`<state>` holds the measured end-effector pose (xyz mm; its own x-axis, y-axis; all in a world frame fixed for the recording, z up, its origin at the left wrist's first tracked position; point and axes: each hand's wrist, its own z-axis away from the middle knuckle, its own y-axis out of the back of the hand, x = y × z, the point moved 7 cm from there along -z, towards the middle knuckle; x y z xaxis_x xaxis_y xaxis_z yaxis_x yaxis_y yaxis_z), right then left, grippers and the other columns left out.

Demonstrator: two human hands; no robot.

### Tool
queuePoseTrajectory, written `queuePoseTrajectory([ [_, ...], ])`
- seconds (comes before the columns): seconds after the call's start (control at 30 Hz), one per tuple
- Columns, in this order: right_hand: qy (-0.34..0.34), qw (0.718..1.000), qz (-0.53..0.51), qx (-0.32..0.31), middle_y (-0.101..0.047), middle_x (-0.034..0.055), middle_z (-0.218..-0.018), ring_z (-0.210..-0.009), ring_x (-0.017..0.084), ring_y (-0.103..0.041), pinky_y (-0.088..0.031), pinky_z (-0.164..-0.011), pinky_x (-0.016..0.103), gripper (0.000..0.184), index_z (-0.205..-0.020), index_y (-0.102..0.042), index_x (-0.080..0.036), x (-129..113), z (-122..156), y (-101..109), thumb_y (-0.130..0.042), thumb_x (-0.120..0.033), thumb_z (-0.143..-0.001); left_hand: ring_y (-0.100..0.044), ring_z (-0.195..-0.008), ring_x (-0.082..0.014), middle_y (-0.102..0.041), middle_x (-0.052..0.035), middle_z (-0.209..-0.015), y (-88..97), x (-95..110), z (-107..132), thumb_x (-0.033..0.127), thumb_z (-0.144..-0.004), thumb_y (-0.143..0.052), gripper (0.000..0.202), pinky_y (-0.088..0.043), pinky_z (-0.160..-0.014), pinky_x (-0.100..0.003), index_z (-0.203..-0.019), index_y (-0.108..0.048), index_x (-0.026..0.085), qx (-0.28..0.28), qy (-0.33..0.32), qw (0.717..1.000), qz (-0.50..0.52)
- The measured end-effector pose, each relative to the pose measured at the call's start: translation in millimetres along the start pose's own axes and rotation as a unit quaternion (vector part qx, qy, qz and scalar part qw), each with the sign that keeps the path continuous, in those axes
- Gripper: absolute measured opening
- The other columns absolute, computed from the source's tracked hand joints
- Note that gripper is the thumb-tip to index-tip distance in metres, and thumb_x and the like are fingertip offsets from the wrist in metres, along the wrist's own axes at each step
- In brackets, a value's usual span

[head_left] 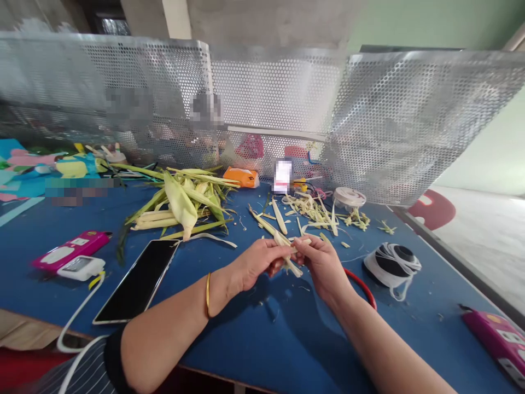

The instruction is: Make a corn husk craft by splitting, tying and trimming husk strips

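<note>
My left hand (262, 258) pinches a bundle of pale corn husk strips (293, 266) over the middle of the blue table. Close against it, my right hand (318, 260) has thumb and fingers closed on the same husk, near a short folded end. The strips' lower ends fan out below my fingers. Just beyond my hands lie loose husk strips (280, 216) and a heap of thin shreds (314, 210). A larger pile of green and pale corn husks (180, 205) spreads to the left. Part of a red ring-shaped thing (363, 287) shows beside my right wrist.
A black-screened tablet (139, 282) and a magenta packet (71, 250) with a white cabled device (82, 268) lie left. Right are a wound white cord (392, 265), a tape roll (349, 197) and another magenta packet (496, 339). Perforated metal panels (274, 93) stand behind.
</note>
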<state>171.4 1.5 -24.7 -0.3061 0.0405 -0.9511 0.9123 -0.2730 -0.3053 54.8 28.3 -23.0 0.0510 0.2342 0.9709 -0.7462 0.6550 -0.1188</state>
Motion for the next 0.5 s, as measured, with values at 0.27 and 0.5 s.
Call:
queuePoseTrajectory([
  [0.27,0.050,0.996,0.006,0.068,-0.052,-0.0036,-0.048,-0.045,0.009,-0.042,-0.035,-0.050,0.026,0.031,-0.059,-0.066,-0.017,-6.2,1.2,8.5,-0.083,-0.042,-0.054,-0.039,-0.044,-0.0097,-0.044,0.0025,-0.043,1.4,1.1,-0.6,0.042,-0.071,-0.068,0.036,-0.032,-0.051,-0.027,-0.048,-0.053,0.018,0.015,0.004,0.999,-0.038],
  [0.5,0.122,0.965,0.227,0.056,-0.062,0.0012,-0.063,-0.060,0.015,-0.053,-0.041,-0.058,0.028,0.033,-0.071,-0.069,-0.018,-29.1,-6.0,19.6,-0.070,-0.051,-0.070,-0.039,-0.046,-0.0097,-0.044,0.0033,-0.048,-5.2,5.0,4.0,0.056,-0.073,-0.065,0.042,-0.031,-0.050,-0.026,-0.061,-0.063,0.016,-0.037,0.021,0.997,-0.063],
])
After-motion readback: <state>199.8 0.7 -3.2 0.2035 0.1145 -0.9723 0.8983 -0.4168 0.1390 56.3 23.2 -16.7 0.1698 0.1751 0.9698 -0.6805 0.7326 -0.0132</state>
